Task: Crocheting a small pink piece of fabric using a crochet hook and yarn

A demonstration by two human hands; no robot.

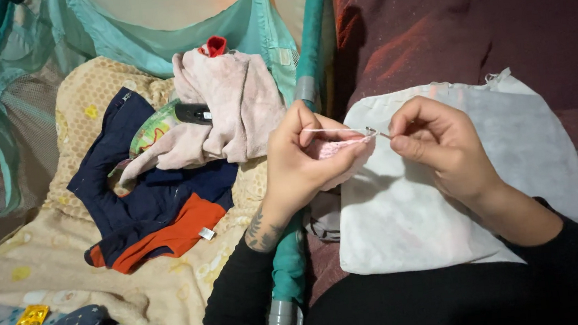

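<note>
clothes (184, 158) on blanket (46, 253), left | rail (297, 252) between | cloth bag (411, 207) right, under both hands (303, 161)

A navy-and-orange garment (147, 210) and pale pink cloth (229, 112) lie on a beige blanket (53, 253).

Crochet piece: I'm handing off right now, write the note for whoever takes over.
Left hand: closed, pinching the small pink crochet piece, with the yarn running over its forefinger.
Right hand: closed grip on the hook, whose tip is at the top edge of the piece.
Both hands are held over a white cloth bag on the lap.
Left of the hands, a teal cot rail; behind it, a pile of clothes on a beige blanket.
Done: a short pink patch is worked.
Left: stitching is mid-row; final size cannot be told.
</note>
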